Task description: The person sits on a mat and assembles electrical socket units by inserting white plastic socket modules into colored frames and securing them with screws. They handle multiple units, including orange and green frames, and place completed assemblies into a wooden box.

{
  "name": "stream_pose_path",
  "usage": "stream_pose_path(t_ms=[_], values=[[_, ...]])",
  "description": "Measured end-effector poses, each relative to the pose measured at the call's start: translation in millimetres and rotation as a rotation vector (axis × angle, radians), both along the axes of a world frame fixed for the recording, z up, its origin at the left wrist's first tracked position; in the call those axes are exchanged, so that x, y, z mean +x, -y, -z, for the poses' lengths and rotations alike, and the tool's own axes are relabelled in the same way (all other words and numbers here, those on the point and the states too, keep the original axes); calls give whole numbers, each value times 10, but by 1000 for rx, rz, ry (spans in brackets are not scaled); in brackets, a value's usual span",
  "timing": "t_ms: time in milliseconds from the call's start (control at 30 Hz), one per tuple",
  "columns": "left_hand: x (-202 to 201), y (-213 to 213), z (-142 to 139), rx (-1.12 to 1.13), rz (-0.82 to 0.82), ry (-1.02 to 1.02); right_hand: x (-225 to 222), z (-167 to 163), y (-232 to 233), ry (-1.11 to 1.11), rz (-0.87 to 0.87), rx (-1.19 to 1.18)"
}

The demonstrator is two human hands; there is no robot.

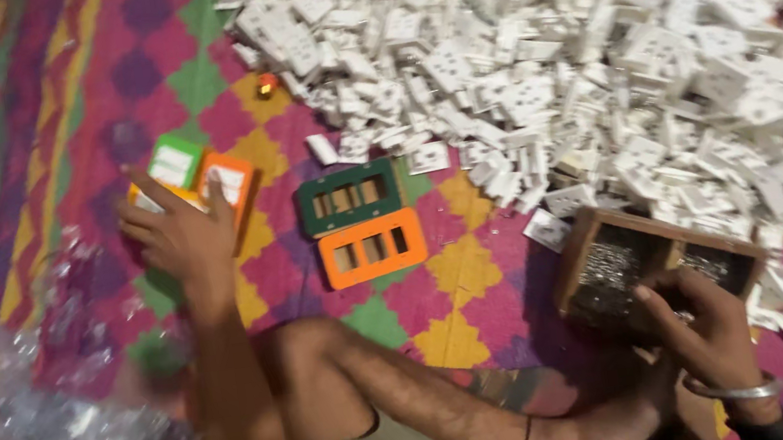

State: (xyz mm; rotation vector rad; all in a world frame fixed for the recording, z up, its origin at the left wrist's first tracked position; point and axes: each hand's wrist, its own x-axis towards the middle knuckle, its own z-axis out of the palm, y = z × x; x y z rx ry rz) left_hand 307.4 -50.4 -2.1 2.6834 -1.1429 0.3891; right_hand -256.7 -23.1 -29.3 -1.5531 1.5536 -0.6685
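Your left hand lies spread over small orange and green boxes at about 9 o'clock, covering the nearest one; whether it grips is unclear. Your right hand, at 4 o'clock, curls its fingers into the wooden box of small metal parts, its catch hidden. Blur smears the heap of white socket plates; orange and green frames lie at centre.

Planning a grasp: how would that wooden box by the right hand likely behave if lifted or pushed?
The wooden box looks rigid, so it probably won't flex. Its two compartments seem full of small shiny metal bits, so likely heavy for its size, and tilting could spill them. Sitting flat on the patterned mat, it should slide, not roll. The right hand is at its near edge.
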Motion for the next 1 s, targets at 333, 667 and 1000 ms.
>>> stream_pose_path(t_ms=[333,667,1000], values=[[-1733,-534,562,510,809,89,248,-305,-23,-114,-119,-27],[-1439,-573,363,511,516,-488,351,-388,-16,-74,-137,111],[-1447,-577,336,577,514,-528,369,-334,-26,-146,-232,-6]])
